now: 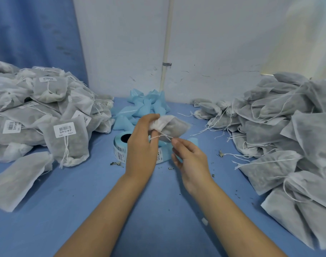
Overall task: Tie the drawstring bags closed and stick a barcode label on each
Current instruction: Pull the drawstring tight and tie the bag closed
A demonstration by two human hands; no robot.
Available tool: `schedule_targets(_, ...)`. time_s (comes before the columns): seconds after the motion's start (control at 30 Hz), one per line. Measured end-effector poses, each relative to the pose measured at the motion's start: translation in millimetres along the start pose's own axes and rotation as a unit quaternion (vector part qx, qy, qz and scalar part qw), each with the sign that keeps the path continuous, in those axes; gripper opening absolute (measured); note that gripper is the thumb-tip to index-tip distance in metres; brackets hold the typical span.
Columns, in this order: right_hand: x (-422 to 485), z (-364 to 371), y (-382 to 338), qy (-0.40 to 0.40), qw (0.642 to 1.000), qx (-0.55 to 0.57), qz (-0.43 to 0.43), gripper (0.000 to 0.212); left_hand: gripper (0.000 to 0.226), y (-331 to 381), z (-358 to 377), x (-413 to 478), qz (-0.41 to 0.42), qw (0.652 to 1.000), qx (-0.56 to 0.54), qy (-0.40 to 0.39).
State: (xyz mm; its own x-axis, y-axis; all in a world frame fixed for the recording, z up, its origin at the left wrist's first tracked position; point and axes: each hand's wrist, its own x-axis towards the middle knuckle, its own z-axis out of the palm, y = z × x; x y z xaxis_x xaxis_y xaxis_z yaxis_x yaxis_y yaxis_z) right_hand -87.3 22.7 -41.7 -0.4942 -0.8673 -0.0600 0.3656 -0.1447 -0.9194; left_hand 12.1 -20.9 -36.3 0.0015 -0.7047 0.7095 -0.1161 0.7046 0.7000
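The left hand (141, 145) is up off the desk (158, 210) and grips one little bag (174, 127) by its bunched top. Its fingers are curled round the white bunched part. The bag is in the air, just above both hands. Its long way goes from the left hand out to the right and a bit away from the person, so the fat end with the dark stuff sticks out past the right hand (190, 160).

The right hand is just below the bag. Its thumb and first finger pinch the thin white string (164, 136). The other fingers hang loose. The string runs from the bag's top, near the left hand, down to the right hand's pinch, and it is pulled tight. It looks like it loops over one left finger too, but this is hard to tell.

I think the knot is being made now. The right hand is nearer the loose end, so it would do the pulling, away from the left hand.

The roll of labels (121, 147) sits on the desk right behind the left hand. A pile of bags with labels (47, 108) is far out to the left of the left hand. A pile of bags with no labels (281, 130) is to the right of the right hand. Blue paper strips (140, 106) lie past both hands.
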Motion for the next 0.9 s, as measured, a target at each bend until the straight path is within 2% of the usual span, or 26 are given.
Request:
schedule_targets(0.1,-1,0,1,0.011,0.999,-0.003,-0.033,0.008,0.036,6,0,7,-0.017,0.999,-0.031,0.023)
schedule_targets(0.23,-1,0,-2,0.012,0.998,0.008,-0.06,0.008,0.036,11,-2,16,-0.04,0.998,-0.037,0.003)
schedule_targets(0.4,0,1,0,0.043,0.997,-0.022,-0.057,0.011,0.034,9,-6,17,-0.043,0.996,-0.008,-0.074)
schedule_targets(0.57,2,0,0,0.071,0.996,-0.032,-0.054,0.013,0.04,9,-8,13,-0.053,0.99,-0.049,-0.118)
schedule_targets(0.73,2,0,1,0.086,0.995,-0.023,-0.053,0.014,0.051,-1,-9,11,-0.08,0.98,-0.008,-0.183)
schedule_targets(0.8,2,-1,2,0.088,0.995,-0.022,-0.052,0.015,0.058,-2,-6,9,-0.081,0.981,-0.006,-0.177)
schedule_targets(0.9,1,0,3,0.081,0.995,-0.024,-0.054,0.016,0.047,0,-1,9,-0.107,0.986,-0.037,-0.126)
